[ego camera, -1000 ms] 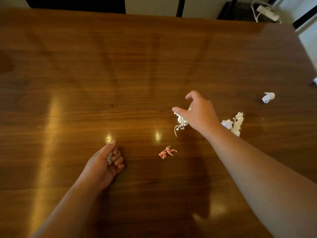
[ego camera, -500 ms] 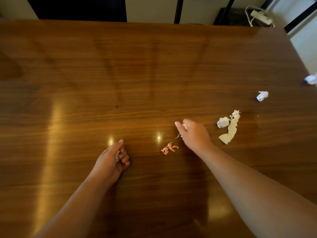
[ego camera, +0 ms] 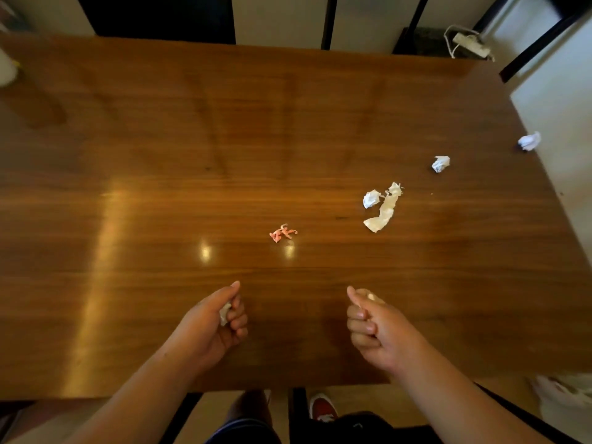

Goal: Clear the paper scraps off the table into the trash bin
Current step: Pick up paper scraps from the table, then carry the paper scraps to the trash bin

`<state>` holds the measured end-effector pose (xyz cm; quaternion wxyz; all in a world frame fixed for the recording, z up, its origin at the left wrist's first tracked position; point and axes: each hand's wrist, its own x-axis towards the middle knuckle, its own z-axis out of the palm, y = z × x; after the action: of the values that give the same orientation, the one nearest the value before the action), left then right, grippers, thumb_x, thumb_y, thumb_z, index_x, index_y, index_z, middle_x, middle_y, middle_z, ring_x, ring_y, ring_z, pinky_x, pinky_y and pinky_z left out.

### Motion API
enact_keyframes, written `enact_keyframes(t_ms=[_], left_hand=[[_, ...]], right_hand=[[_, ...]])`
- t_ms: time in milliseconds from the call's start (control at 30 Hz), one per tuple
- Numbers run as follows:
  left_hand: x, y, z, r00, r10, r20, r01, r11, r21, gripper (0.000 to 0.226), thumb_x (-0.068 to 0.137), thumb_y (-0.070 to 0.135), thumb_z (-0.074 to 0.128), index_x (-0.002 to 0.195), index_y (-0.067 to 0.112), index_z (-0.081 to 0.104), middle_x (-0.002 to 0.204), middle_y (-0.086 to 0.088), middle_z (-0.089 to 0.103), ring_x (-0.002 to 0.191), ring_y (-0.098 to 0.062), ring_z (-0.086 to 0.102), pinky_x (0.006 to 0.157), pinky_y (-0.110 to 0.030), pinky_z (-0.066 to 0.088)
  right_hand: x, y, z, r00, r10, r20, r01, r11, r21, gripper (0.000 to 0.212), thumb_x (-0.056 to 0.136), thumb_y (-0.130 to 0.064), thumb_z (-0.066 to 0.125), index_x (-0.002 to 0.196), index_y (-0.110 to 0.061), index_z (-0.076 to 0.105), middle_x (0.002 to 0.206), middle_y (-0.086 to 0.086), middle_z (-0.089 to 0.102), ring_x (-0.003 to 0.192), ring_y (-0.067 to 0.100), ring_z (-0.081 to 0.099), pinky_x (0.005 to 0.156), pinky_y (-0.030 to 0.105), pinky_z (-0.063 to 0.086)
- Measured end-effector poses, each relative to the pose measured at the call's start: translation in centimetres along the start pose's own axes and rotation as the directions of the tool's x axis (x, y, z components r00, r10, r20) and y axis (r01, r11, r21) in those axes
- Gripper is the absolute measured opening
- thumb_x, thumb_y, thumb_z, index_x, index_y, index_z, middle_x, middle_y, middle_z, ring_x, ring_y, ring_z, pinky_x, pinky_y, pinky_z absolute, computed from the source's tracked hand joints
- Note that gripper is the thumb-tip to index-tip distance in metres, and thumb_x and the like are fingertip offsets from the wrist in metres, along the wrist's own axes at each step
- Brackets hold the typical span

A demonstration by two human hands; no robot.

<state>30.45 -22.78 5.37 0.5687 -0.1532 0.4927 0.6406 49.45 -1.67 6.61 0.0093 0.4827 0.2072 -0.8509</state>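
My left hand (ego camera: pixel 214 322) is closed in a fist near the table's front edge, and a white paper scrap (ego camera: pixel 225 313) shows between its fingers. My right hand (ego camera: pixel 374 328) is closed beside it around a pale paper scrap (ego camera: pixel 371 296). On the wooden table (ego camera: pixel 160 155) lie a small pink scrap (ego camera: pixel 282 233), a crumpled white ball (ego camera: pixel 371 199), a long white strip (ego camera: pixel 383 210), another white ball (ego camera: pixel 440 163) and one more at the right edge (ego camera: pixel 530 141). No trash bin is clearly in view.
A white power strip (ego camera: pixel 471 45) lies on the floor beyond the far right corner. A white object (ego camera: pixel 7 70) stands at the far left edge. A white plastic bag (ego camera: pixel 563 395) sits on the floor at the lower right. My red shoe (ego camera: pixel 323 408) shows under the table.
My right hand has pulled back from the middle of the table to the front edge with the white scrap closed in it. My view has backed away, showing the table's front edge.
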Motion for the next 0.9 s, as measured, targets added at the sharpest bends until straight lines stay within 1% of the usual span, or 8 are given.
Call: enact_keyframes(t_ms=[67, 167, 233, 367, 467, 533, 667, 900], left_hand=[[-2.6, -2.6, 1.1, 1.000, 0.006, 0.010, -0.006, 1.000, -0.020, 0.028, 0.082, 0.034, 0.065, 0.064, 0.016, 0.053, 0.057, 0.001, 0.037, 0.048, -0.013, 0.040, 0.046, -0.027, 0.040], [-6.9, -6.8, 2.9, 1.000, 0.029, -0.007, -0.030, 0.996, -0.089, 0.029, 0.083, 0.033, 0.064, 0.064, 0.015, 0.052, 0.057, 0.000, 0.036, 0.049, -0.013, 0.039, 0.047, -0.028, 0.040], [-9.7, -9.7, 3.9, 0.997, 0.070, -0.028, -0.073, 0.985, -0.158, 0.029, 0.084, 0.032, 0.062, 0.063, 0.014, 0.053, 0.056, 0.000, 0.036, 0.049, -0.014, 0.039, 0.046, -0.028, 0.040], [-14.8, -15.6, 4.8, 0.983, 0.174, -0.064, -0.185, 0.932, -0.313, 0.032, 0.083, 0.034, 0.060, 0.061, 0.013, 0.052, 0.053, 0.001, 0.035, 0.046, -0.012, 0.038, 0.043, -0.025, 0.038], [-18.4, -19.2, 4.2, 0.968, 0.224, -0.116, -0.252, 0.867, -0.430, 0.032, 0.082, 0.037, 0.059, 0.061, 0.015, 0.052, 0.054, 0.002, 0.037, 0.046, -0.011, 0.041, 0.043, -0.023, 0.040], [-20.6, -21.4, 3.2, 0.950, 0.259, -0.176, -0.313, 0.809, -0.497, 0.033, 0.083, 0.041, 0.058, 0.063, 0.015, 0.053, 0.055, 0.002, 0.040, 0.047, -0.011, 0.043, 0.043, -0.023, 0.041], [-25.0, -26.2, 0.2, 0.880, 0.310, -0.359, -0.471, 0.653, -0.593, 0.041, 0.088, 0.046, 0.052, 0.065, 0.013, 0.056, 0.057, 0.000, 0.043, 0.048, -0.013, 0.046, 0.043, -0.024, 0.040], [-32.9, -36.5, -5.7, 0.756, 0.250, -0.605, -0.655, 0.303, -0.693, 0.023, 0.082, 0.031, 0.057, 0.066, 0.015, 0.059, 0.058, 0.002, 0.048, 0.048, -0.012, 0.049, 0.044, -0.021, 0.043]], right_hand=[[-2.3, 0.8, -1.7, 0.998, 0.049, 0.036, -0.047, 0.998, -0.045, 0.025, 0.085, -0.039, 0.063, 0.086, -0.017, 0.051, 0.052, -0.003, 0.036, 0.036, 0.008, 0.029, 0.029, 0.021, 0.025], [-5.2, 1.5, -3.6, 0.987, 0.139, 0.075, -0.132, 0.987, -0.094, 0.056, 0.089, -0.065, 0.043, 0.060, -0.017, 0.046, 0.049, -0.001, 0.030, 0.038, 0.012, 0.025, 0.033, 0.023, 0.021], [-6.9, 2.1, -4.6, 0.980, 0.168, 0.110, -0.156, 0.981, -0.113, 0.064, 0.089, -0.070, 0.035, 0.054, -0.017, 0.038, 0.047, 0.000, 0.028, 0.038, 0.014, 0.025, 0.036, 0.024, 0.019], [-10.1, 3.9, -6.4, 0.967, 0.212, 0.142, -0.173, 0.954, -0.244, 0.054, 0.097, -0.047, 0.043, 0.052, -0.017, 0.040, 0.047, -0.001, 0.032, 0.037, 0.011, 0.032, 0.032, 0.023, 0.027], [-12.3, 5.8, -6.7, 0.950, 0.259, 0.173, -0.206, 0.939, -0.274, 0.026, 0.093, -0.028, 0.057, 0.072, -0.012, 0.053, 0.062, 0.004, 0.049, 0.041, 0.008, 0.043, 0.031, 0.017, 0.033], [-13.4, 7.4, -6.4, 0.939, 0.288, 0.189, -0.210, 0.913, -0.350, 0.017, 0.086, -0.024, 0.062, 0.082, -0.010, 0.055, 0.067, 0.006, 0.052, 0.042, 0.007, 0.043, 0.032, 0.016, 0.034], [-14.1, 11.8, -4.1, 0.917, 0.375, 0.138, -0.225, 0.770, -0.597, 0.024, 0.090, -0.031, 0.058, 0.084, -0.008, 0.054, 0.061, 0.003, 0.045, 0.044, 0.009, 0.035, 0.034, 0.018, 0.028], [-13.7, 24.4, 2.8, 0.832, 0.547, 0.087, -0.204, 0.449, -0.870, 0.030, 0.084, -0.037, 0.066, 0.070, -0.011, 0.062, 0.060, 0.004, 0.048, 0.046, 0.011, 0.042, 0.035, 0.021, 0.031]])
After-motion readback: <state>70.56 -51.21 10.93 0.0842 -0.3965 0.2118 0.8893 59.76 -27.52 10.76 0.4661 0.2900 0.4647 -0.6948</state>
